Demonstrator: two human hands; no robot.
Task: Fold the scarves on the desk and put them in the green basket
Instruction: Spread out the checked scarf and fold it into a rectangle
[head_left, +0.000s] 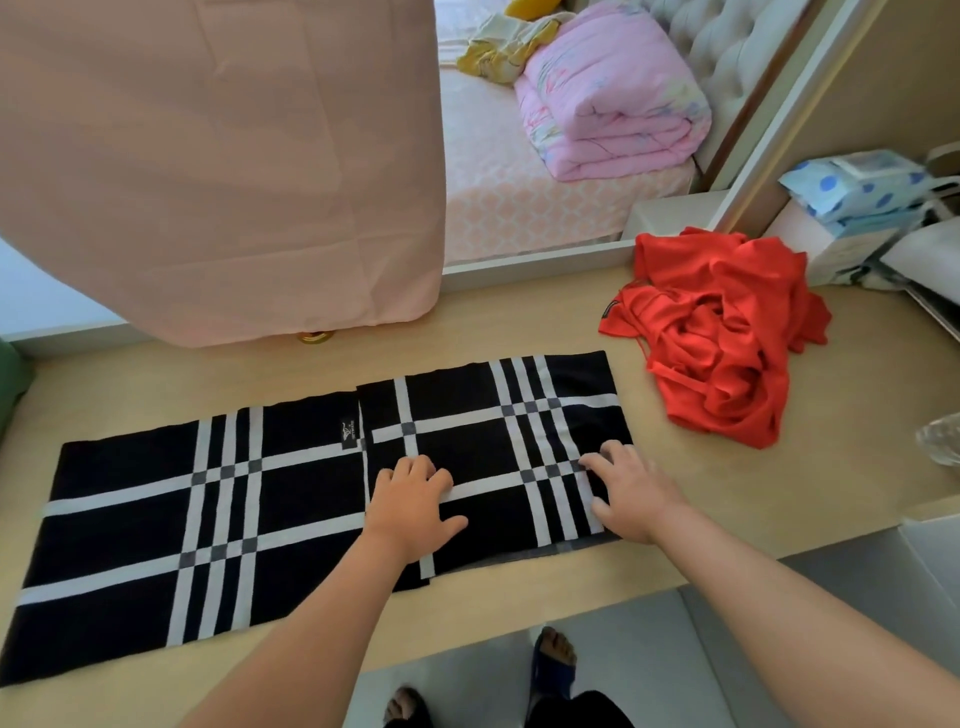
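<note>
Squarely along the pale, smooth wood-grain desk (519, 322), a long black woven scarf (156, 519) crossed by white and grey stripes, matt and soft-looking, laid flat from the near left edge up toward the middle right. Right end folded back over itself into a doubled rectangular layer, with its short edge running across just right of a small black sewn label (347, 432). Stripes of the upper layer slightly out of line with those beneath.

Palm down on that doubled layer, the left hand (415, 506), fingers straight and spread, gripping nothing, near the layer's left edge. Likewise flat, the right hand (631, 493), fingers splayed, pressing the cloth close to its right edge, the thumb touching the near corner.

Well apart at the far right of the desk, a crumpled bright red scarf (727, 338) of thin fabric, heaped in loose folds and thin strands.

At the far left edge, a dark green shape (10, 384), too cropped to identify. Hanging above the desk, a smooth pale pink cloth (218, 156). Beyond, a folded pink floral quilt (613, 98), puffy and rounded, on a bed. Far right, soft blue-dotted plastic packs (857, 182).
</note>
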